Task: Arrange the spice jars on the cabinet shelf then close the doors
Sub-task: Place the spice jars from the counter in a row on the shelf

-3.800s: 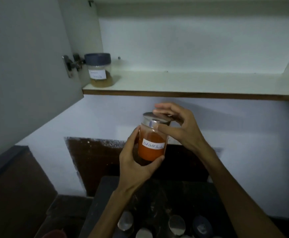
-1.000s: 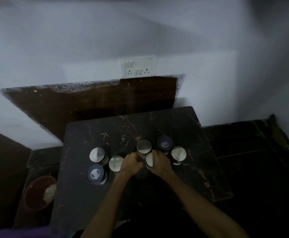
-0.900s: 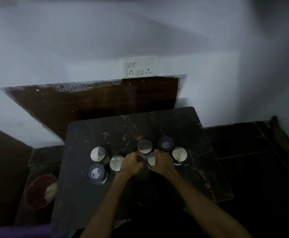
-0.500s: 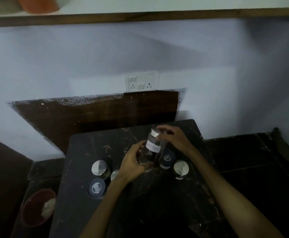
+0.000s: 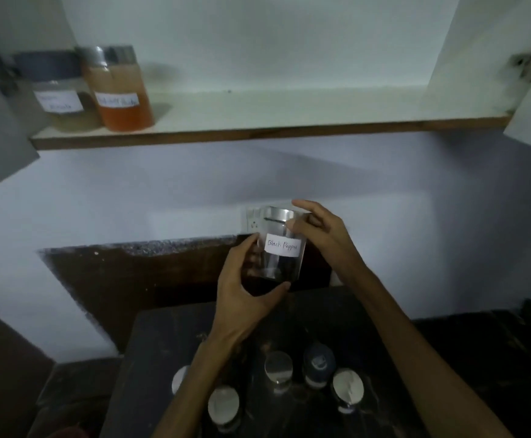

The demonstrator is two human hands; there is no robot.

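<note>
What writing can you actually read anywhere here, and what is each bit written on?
"Black Pepper": handwritten on the white label of the jar held in both hands.
Label on the orange jar on the shelf: handwriting, too blurred to read.
Label on the dark-lidded jar beside it: too blurred to read.
Mark on the dark lid of a jar on the table: too small to read.

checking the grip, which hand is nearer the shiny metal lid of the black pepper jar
Right. The right hand has fingers at the shiny metal lid of the clear glass black pepper jar; the left hand cups its base.
</note>
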